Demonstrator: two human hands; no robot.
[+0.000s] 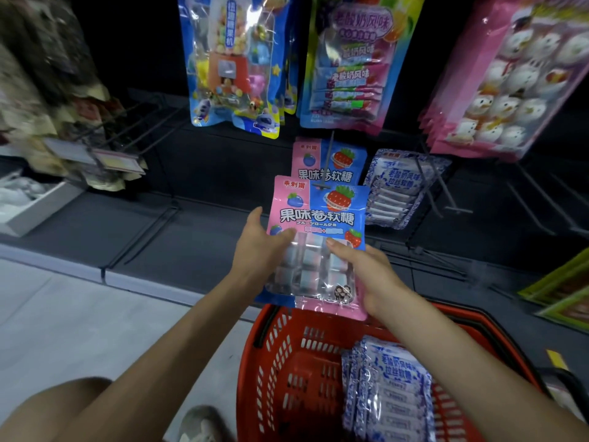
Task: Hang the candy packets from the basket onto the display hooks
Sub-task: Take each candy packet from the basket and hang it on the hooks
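Red basket (247,378) below us, blue-white packets (390,393) inside | our left hand (259,252) and right hand (366,275) pinch the pink-blue candy packet (318,218), thumbs in front | its top at the tip of the display hook (327,162).

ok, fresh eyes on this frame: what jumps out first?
Dead centre, the left hand and right hand hold a pink-and-blue candy packet up to the tip of a display hook, where a matching packet already hangs. Below sits the red basket with blue-and-white packets inside. Large pink snowman packs hang at upper right.
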